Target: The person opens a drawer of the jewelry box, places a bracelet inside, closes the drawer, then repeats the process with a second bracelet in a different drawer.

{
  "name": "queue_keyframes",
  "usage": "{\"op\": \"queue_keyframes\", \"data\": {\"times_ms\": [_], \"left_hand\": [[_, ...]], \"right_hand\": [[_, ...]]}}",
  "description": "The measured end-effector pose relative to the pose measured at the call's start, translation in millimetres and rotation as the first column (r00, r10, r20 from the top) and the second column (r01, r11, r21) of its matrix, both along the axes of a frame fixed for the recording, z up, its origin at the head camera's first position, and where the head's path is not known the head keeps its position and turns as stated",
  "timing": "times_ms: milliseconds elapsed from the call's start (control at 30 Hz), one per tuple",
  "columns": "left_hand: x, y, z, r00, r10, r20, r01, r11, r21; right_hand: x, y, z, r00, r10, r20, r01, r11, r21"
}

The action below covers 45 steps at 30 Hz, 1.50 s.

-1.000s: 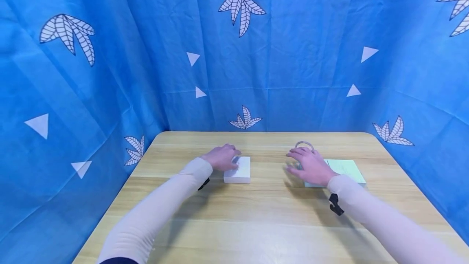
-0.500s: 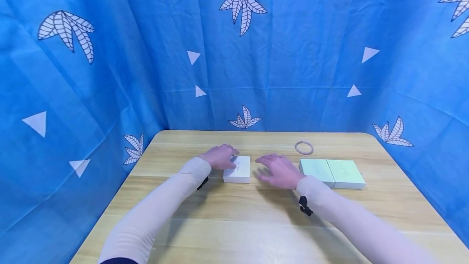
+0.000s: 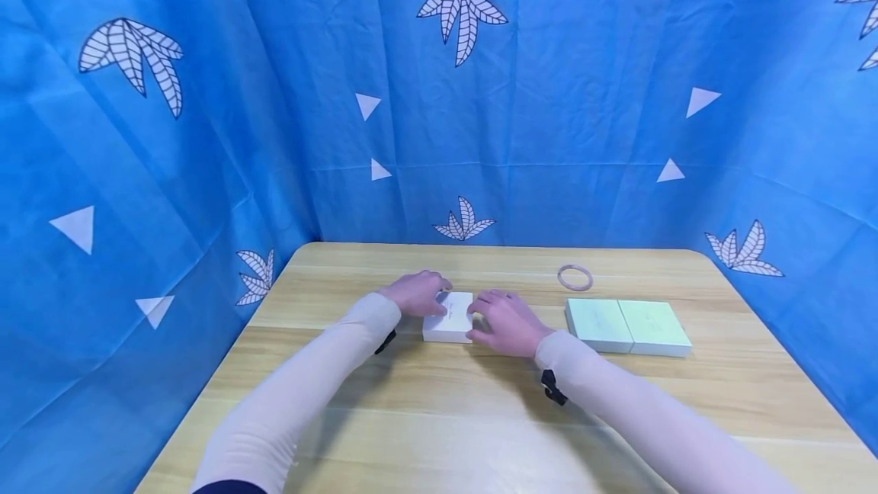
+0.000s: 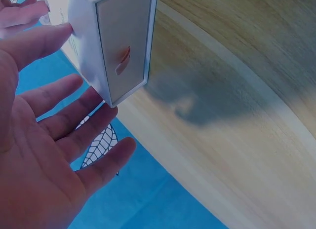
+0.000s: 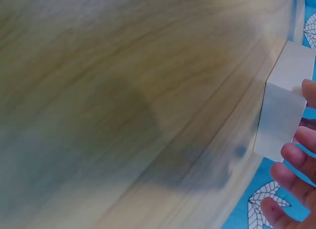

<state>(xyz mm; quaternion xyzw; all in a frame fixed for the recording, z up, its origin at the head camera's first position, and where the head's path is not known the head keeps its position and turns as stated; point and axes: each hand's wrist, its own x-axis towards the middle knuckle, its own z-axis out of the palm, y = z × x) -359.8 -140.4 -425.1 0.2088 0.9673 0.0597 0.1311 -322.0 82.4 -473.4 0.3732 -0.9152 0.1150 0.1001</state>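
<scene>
A small white box lies flat on the wooden table, faint print on its top. In the left wrist view, one side of the box bears a small pinkish ribbon tab. My left hand is at its left side; the thumb touches the top edge and the other fingers, loosely extended, reach the far corner. On the right, my right hand has its thumb and forefinger at the box's right side; contact is hard to tell. Its other fingers are spread in the right wrist view.
Two pale green boxes, a left one and a right one, lie side by side to the right. Behind them lies a pinkish ring. A blue patterned curtain surrounds the wooden table.
My right hand has moved left from above the green boxes to the white box's right side, uncovering the green boxes and the ring. The left hand stays by the white box.
</scene>
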Motion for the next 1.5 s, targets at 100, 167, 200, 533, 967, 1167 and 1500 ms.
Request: {"op": "queue_keyframes", "data": {"times_ms": [100, 167, 200, 533, 967, 1167, 1500], "left_hand": [[-0.5, -0.6, -1.4, 1.0, -0.015, -0.008, 0.015, 1.0, 0.009], [-1.0, -1.1, -2.1, 1.0, -0.024, -0.013, 0.024, 1.0, 0.009], [-0.9, -1.5, -2.1, 1.0, -0.027, -0.015, 0.027, 1.0, 0.009], [1.3, -6.8, -1.2, 1.0, -0.008, -0.021, 0.008, 1.0, -0.008], [9.3, -17.3, -3.3, 0.999, 0.029, -0.038, -0.03, 1.0, -0.009], [13.8, -14.0, -4.3, 0.999, 0.002, -0.051, -0.003, 1.0, -0.008], [22.4, 1.6, -2.0, 0.992, -0.01, -0.126, -0.001, 0.996, -0.088]], "right_hand": [[-0.6, -1.9, -0.8, 1.0, -0.024, 0.006, 0.024, 1.0, 0.009], [-1.2, -2.3, -1.7, 1.0, -0.031, 0.006, 0.03, 0.999, 0.012], [-1.4, -2.5, -1.8, 0.999, -0.033, 0.008, 0.032, 0.999, 0.013], [-4.1, -1.8, -1.7, 0.999, -0.01, 0.045, 0.011, 1.0, -0.014], [-19.6, 0.1, 0.2, 0.999, 0.003, 0.044, -0.001, 0.999, -0.047], [-30.5, 3.9, 1.4, 0.997, -0.007, 0.077, 0.01, 0.999, -0.042], [-44.7, 7.5, 0.2, 0.995, -0.017, 0.098, 0.018, 1.0, -0.001]]}}
